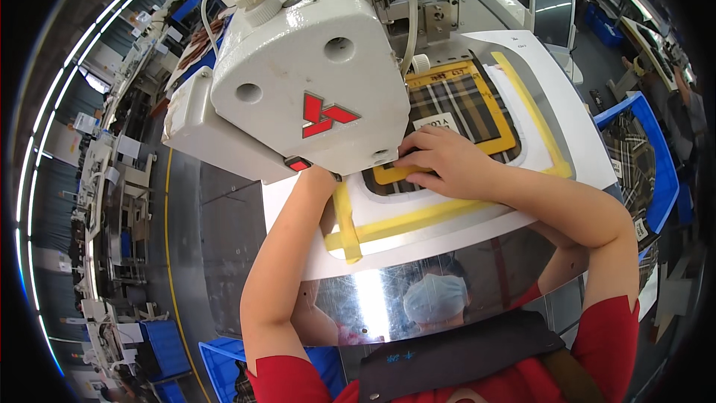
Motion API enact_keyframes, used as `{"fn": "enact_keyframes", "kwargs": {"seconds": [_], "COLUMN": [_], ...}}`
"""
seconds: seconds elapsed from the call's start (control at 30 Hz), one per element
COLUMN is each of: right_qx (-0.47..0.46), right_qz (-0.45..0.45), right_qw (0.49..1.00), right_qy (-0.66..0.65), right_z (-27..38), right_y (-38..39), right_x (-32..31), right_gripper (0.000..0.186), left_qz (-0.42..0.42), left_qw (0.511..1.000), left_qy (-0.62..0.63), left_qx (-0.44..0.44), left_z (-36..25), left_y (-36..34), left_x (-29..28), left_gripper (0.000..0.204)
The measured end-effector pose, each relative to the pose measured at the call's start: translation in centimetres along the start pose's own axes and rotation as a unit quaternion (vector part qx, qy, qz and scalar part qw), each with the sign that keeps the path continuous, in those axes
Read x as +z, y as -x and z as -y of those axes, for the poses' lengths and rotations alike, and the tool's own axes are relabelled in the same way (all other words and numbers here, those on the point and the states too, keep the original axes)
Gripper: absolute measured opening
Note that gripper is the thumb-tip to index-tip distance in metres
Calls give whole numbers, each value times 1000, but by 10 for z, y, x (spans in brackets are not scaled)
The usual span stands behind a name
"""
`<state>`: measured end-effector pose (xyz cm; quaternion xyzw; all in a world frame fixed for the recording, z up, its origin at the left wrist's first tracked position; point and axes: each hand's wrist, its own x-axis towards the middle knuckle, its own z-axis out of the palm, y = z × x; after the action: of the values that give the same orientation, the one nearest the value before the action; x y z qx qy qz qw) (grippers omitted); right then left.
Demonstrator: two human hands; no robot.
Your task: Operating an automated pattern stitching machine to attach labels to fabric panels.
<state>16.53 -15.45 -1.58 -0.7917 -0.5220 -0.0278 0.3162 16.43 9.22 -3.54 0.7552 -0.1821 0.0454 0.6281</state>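
Observation:
A yellow rectangular frame (498, 108) lies on dark plaid fabric (459, 104), and a small white label (435, 124) sits inside it. My right hand (451, 163) rests over the frame's near edge beside the label. Its fingers are bent and apart, with the thumb on the near side. My left hand (322, 177) goes in under the white head of a sewing machine (313, 82), which hides its fingers. Around the fabric is a white sheet (298, 246) with yellow tape strips (425, 225) framing a rounded opening. The needle area is hidden behind the machine head.
A shiny metal table plate (358, 306) spans the near side. Blue bins (660, 172) holding plaid fabric stand at the right, with another blue bin (224, 362) at lower left. A screen (553, 15) stands at back right. Work benches (112, 209) line the left.

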Motion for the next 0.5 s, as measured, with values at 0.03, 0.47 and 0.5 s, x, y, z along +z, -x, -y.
{"fn": "enact_keyframes", "kwargs": {"seconds": [0.03,0.47,0.5], "right_qx": [7,-43,-43], "right_qz": [8,-9,-9], "right_qw": [1000,992,992], "right_qy": [-2,120,118], "right_z": [1,-23,-23], "right_y": [1,-24,-23], "right_x": [0,-11,-9], "right_gripper": [23,32,32], "left_qz": [1,5,4], "left_qw": [1000,927,924], "left_qy": [0,-361,-371], "left_qx": [0,106,90], "left_z": [-4,8,7], "left_y": [1,27,28], "left_x": [-1,-8,-8], "left_gripper": [44,29,29]}}
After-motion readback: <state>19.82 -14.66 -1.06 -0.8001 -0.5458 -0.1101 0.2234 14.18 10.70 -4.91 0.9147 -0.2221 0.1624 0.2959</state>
